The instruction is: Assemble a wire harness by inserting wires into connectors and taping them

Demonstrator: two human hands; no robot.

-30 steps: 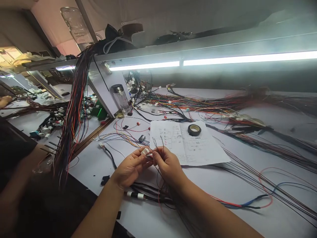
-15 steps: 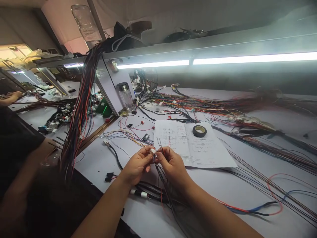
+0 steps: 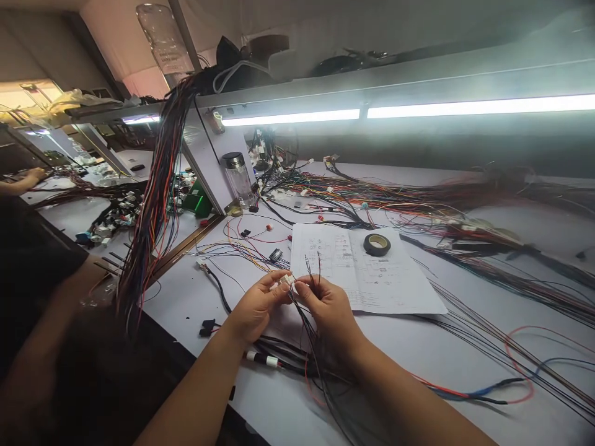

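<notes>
Near the middle of the bench, my left hand (image 3: 257,310) pinches a small white plastic connector (image 3: 287,280) between thumb and fingers. Right beside it, my right hand (image 3: 328,303) is closed on thin dark wires (image 3: 310,265), whose bare tips stick up above the fingers. More dark wires (image 3: 312,347) run from the connector down between my forearms. Which wires sit inside the connector is hidden by the fingertips. Behind my right hand lies a printed wiring sheet (image 3: 367,291) with a roll of black tape (image 3: 376,244) on it.
A thick wire bundle (image 3: 160,192) hangs from the shelf at left. Beside the divider stands a glass bottle (image 3: 238,179). Long harnesses (image 3: 400,198) stretch across the bench's back. A taped black cable (image 3: 263,359) lies below my left hand. A co-worker's arm (image 3: 28,179) shows far left.
The view has shifted slightly. The connector is turned a little in my left fingers, and the wire tips above my right hand have moved closer together.
</notes>
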